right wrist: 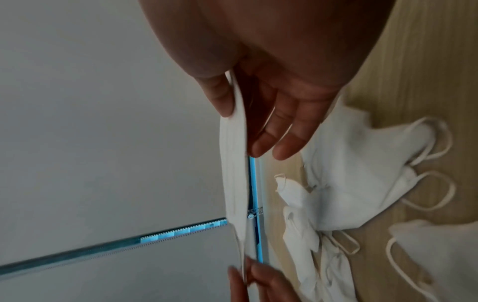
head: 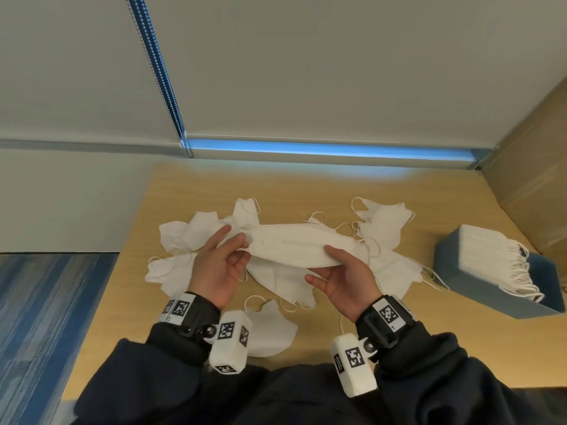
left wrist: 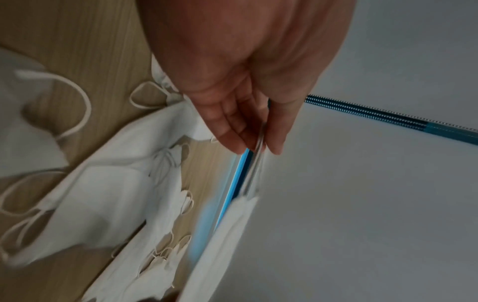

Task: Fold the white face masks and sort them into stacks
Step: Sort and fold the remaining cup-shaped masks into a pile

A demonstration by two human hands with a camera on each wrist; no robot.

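A white face mask (head: 294,245) is held flat and stretched above the wooden table (head: 414,185). My left hand (head: 228,243) pinches its left end, seen edge-on as the mask (left wrist: 254,163) between thumb and fingers. My right hand (head: 333,259) pinches the mask's right part, thumb on top; in the right wrist view the thumb presses the mask (right wrist: 234,163) against the fingers. Several unfolded white masks (head: 184,237) lie scattered beneath. One folded mask (head: 270,329) lies near the front edge.
A blue box (head: 503,299) at the right holds a stack of folded masks (head: 487,253). A cardboard panel (head: 527,179) stands at the far right. A roller blind with a bead chain (head: 159,75) hangs behind the table. Striped blue carpet (head: 46,317) lies left.
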